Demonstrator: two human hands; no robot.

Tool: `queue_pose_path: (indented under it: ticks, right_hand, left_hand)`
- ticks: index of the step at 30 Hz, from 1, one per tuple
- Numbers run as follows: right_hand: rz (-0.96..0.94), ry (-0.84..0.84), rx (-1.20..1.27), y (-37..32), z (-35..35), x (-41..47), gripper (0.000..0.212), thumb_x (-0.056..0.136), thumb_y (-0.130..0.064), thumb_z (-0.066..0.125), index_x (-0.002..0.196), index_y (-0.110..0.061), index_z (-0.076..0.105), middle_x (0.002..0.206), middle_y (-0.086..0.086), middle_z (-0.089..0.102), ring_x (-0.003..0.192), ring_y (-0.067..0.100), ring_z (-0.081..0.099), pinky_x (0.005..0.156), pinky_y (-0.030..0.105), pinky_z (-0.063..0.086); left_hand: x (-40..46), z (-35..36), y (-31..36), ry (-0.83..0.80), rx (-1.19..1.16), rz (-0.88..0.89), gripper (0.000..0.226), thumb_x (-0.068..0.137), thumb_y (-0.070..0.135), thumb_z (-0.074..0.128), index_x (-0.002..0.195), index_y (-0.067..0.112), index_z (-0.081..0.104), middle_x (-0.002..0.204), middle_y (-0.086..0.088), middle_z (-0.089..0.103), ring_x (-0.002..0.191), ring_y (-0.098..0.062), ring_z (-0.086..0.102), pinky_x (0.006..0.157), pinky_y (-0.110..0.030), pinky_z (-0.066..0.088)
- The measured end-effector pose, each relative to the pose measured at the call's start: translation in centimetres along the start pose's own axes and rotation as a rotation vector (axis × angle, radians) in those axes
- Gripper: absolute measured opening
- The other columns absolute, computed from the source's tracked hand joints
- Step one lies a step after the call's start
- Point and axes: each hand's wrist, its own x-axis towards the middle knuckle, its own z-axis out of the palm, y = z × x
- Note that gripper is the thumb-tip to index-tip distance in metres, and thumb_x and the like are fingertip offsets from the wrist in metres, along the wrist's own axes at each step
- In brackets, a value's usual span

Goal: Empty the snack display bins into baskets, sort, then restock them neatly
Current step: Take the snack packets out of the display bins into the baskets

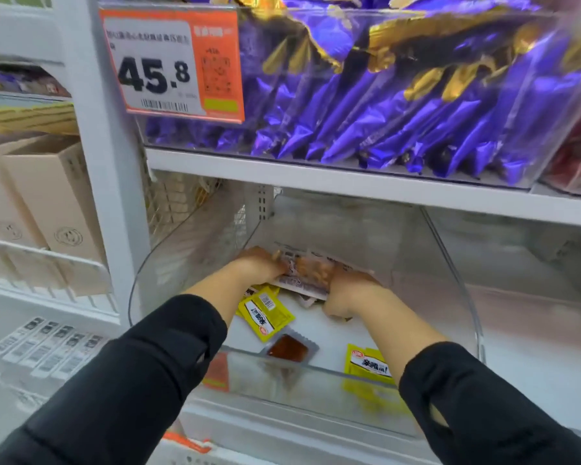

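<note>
White shop shelving; a clear bin (450,263) sits on the lower shelf (349,182). Both hands are inside it at the back. Left hand (260,263) and right hand (346,286) have fingers curled round a bundle of packets (299,280). Loose on the bin floor: yellow packets (265,315) near the left forearm, a brown sachet (288,347) at the front edge. Above, a bin of purple packs (399,122) with price tag (171,62).

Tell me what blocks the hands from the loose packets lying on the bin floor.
Nothing visible does. Both hands, left hand and right hand, are inside the clear bin, gripping a bundle of packets at the back. The yellow packet and brown packet lie uncovered nearer the front.
</note>
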Motion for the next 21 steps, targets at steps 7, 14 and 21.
queue_pose_path:
  ticks: [7,14,21]
  right_hand:
    - [-0.083,-0.044,0.005,0.0,-0.8,-1.1,0.041,0.078,-0.024,0.065,0.115,-0.012,0.053,0.096,0.007,0.066,0.082,0.023,0.060,0.062,0.024,0.046]
    - [-0.135,-0.018,-0.078,0.4,-0.1,-0.7,0.051,0.081,-0.038,0.069,0.119,-0.011,0.050,0.096,0.004,0.064,0.090,0.024,0.060,0.072,0.028,0.050]
    - [-0.236,0.089,-0.167,0.4,0.1,-0.5,0.037,0.088,-0.020,0.057,0.123,-0.009,0.049,0.104,0.012,0.061,0.091,0.030,0.059,0.068,0.029,0.045]
  left_hand:
    - [-1.2,-1.6,-0.7,-0.108,-0.167,-0.082,0.032,0.090,0.035,0.067,0.102,0.006,0.060,0.080,-0.014,0.056,0.057,-0.019,0.043,0.051,-0.028,0.037]
    - [-0.8,-0.8,-0.1,-0.010,-0.270,-0.026,0.052,0.091,0.037,0.065,0.126,0.001,0.054,0.098,-0.013,0.061,0.070,-0.019,0.048,0.058,-0.033,0.052]
    - [1.4,-0.2,-1.8,-0.031,-0.572,-0.121,0.052,0.071,0.024,0.082,0.114,0.002,0.062,0.110,-0.014,0.068,0.101,-0.030,0.065,0.091,-0.042,0.054]
